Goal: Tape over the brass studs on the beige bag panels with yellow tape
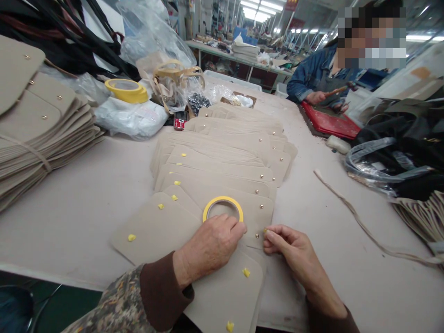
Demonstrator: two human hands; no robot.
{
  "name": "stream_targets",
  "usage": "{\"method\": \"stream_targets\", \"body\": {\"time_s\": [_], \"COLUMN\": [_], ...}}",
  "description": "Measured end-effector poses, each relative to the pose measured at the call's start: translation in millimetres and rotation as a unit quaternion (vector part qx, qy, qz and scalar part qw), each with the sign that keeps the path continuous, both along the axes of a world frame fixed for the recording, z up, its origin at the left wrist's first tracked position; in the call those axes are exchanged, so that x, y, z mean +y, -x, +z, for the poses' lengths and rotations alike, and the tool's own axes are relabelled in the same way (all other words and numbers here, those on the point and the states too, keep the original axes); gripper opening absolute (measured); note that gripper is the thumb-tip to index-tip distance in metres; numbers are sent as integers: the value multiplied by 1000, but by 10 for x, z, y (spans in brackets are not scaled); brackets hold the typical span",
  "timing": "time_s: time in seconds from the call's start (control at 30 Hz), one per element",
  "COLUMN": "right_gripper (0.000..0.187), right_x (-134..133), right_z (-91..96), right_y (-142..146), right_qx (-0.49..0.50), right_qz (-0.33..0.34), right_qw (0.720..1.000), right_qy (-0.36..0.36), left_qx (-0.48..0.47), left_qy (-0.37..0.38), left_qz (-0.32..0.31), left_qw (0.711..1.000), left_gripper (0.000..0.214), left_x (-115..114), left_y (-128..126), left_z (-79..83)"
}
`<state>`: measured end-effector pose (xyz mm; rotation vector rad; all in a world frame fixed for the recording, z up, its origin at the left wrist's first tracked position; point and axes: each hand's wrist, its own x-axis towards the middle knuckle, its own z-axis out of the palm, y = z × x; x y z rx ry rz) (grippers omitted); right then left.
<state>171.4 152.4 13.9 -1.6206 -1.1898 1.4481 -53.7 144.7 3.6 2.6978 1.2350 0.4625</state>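
Observation:
My left hand (213, 245) is closed on a roll of yellow tape (225, 200), held over the overlapping beige panels. Between the thumb and fingertips of my right hand (289, 245) is a small yellow piece of tape (265, 230), beside the right edge of a beige panel (243, 196). Metal studs (257, 236) show along that edge, close to my right fingertips. Yellow tape bits cover spots on the nearer panels, such as the front panel (225, 296) under my left forearm and the panel (142, 226) at the left.
A tied stack of beige panels (62, 125) stands at the left. Behind lie a thicker yellow tape roll (126, 90) and plastic bags (133, 118). Across the table, a person (312, 78) holds a hammer (338, 90) over a red board (326, 120). A beige strap (360, 222) lies right.

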Motion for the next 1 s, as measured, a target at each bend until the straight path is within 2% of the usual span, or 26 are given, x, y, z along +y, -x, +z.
{"method": "stream_targets", "body": {"time_s": [0.23, 0.37, 0.47, 0.67, 0.77, 0.87, 0.93, 1.0], "right_gripper": [38, 31, 27, 15, 26, 25, 25, 22], "right_x": [-93, -89, -80, -68, -90, -159, -218, -262], "right_z": [-21, 13, 32, -31, -52, -50, -51, -64], "right_y": [107, 153, 198, 215, 153, 98, 97, 129], "right_qx": [-134, -261, -310, -331, -288, -214, -237, -298], "right_qz": [71, 129, 140, 131, 86, 61, 73, 94], "right_qw": [988, 948, 922, 910, 940, 968, 956, 920], "right_qy": [-33, -127, -186, -213, -161, -114, -158, -236], "left_qx": [5, 5, 0, -13, -8, -4, -6, -8], "left_qy": [4, 5, 2, -6, -9, -10, -12, -12], "left_qz": [-1, 4, 9, 13, 17, 14, 15, 17], "left_qw": [1000, 1000, 1000, 1000, 1000, 1000, 1000, 1000], "left_gripper": [12, 11, 11, 14, 13, 13, 13, 14], "left_x": [-13, -22, -17, -17, -22, -21, -18, -18], "left_y": [3, -4, -5, -3, -4, -2, 1, 4], "left_z": [23, 30, 24, -7, -8, -1, 4, 12]}}
